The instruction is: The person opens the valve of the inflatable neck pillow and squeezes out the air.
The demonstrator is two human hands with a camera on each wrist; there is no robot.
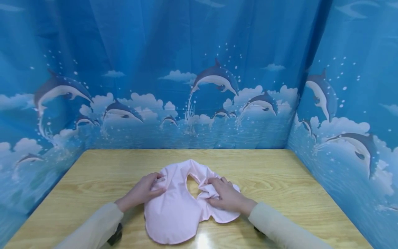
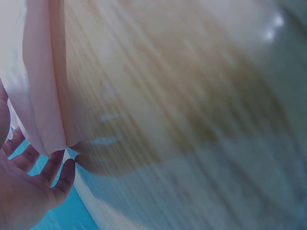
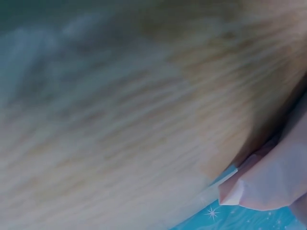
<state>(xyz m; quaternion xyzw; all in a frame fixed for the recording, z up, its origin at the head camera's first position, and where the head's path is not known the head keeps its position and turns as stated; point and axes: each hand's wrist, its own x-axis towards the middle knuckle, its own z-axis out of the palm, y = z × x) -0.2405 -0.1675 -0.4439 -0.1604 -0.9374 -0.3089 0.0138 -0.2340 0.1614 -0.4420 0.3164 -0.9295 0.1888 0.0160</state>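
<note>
A pale pink cloth bib (image 1: 174, 216) with rounded lobes and an oval opening near its middle lies over the wooden table, partly bunched. My left hand (image 1: 143, 189) pinches its left edge between thumb and fingers, drawing small creases there. On the other side my right hand (image 1: 229, 197) grips gathered folds next to the opening. In the left wrist view the bib's edge (image 2: 42, 81) hangs down against the fingers of my left hand (image 2: 29, 187). The right wrist view shows a folded corner of the bib (image 3: 276, 179), with most of the right hand hidden.
The light wood-grain table (image 1: 273, 173) extends around the bib on all sides. Blue curtains (image 1: 149, 62) printed with dolphins and clouds stand along its back and both sides. Beige sleeves (image 1: 280, 224) cover both forearms.
</note>
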